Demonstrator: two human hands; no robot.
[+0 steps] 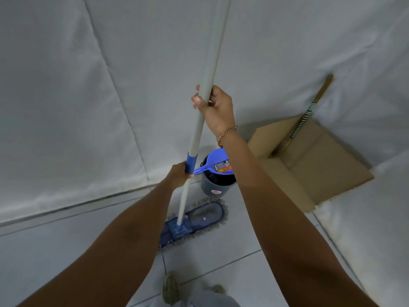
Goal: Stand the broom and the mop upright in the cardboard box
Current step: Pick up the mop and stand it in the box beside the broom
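A flat mop (194, 220) with a blue fringed head rests on the tiled floor, its white handle rising almost upright past the top of the view. My left hand (180, 173) grips the handle low down, at its blue collar. Higher up, my right hand (215, 109) is closed around the white pole. To the right stands an open cardboard box (309, 173) against the wall. The broom (309, 111), with a striped and wooden handle, stands inside the box and leans on the wall.
A dark bucket (218, 187) with a blue scoop (218, 162) lying across its rim stands between the mop head and the box. White padded walls close in behind and to the right. My shoes (171, 289) are on the tiles at the bottom.
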